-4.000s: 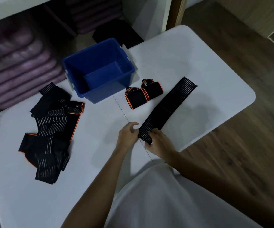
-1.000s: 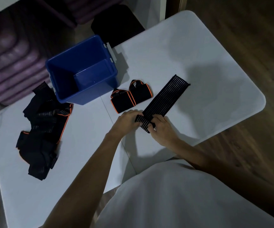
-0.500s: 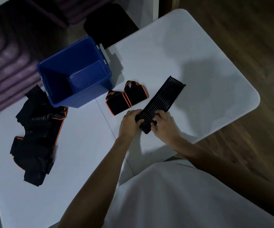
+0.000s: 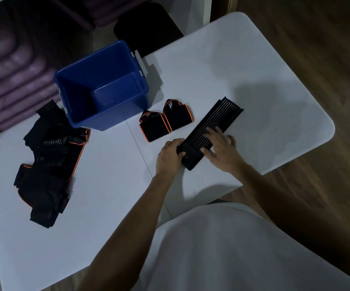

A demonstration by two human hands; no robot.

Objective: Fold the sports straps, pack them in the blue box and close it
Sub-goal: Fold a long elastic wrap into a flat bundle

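Observation:
A long black ribbed strap (image 4: 214,124) lies diagonally on the white table (image 4: 111,185), its near end rolled up. My left hand (image 4: 169,156) grips that rolled end from the left. My right hand (image 4: 220,145) lies on top of the strap with fingers spread flat. Two folded black straps with orange trim (image 4: 165,120) sit side by side just left of it. The blue box (image 4: 104,89) stands open and empty at the back. A heap of unfolded black and orange straps (image 4: 46,158) lies at the left.
The table's right and near edges drop to a wooden floor (image 4: 316,49). Purple cushions (image 4: 12,76) are stacked behind the table at the left. A black stool (image 4: 148,28) stands behind the box. No lid is in view.
The roll has advanced up the strap, so the flat part is shorter. My right hand has opened and now lies flat on the strap instead of pinching its end.

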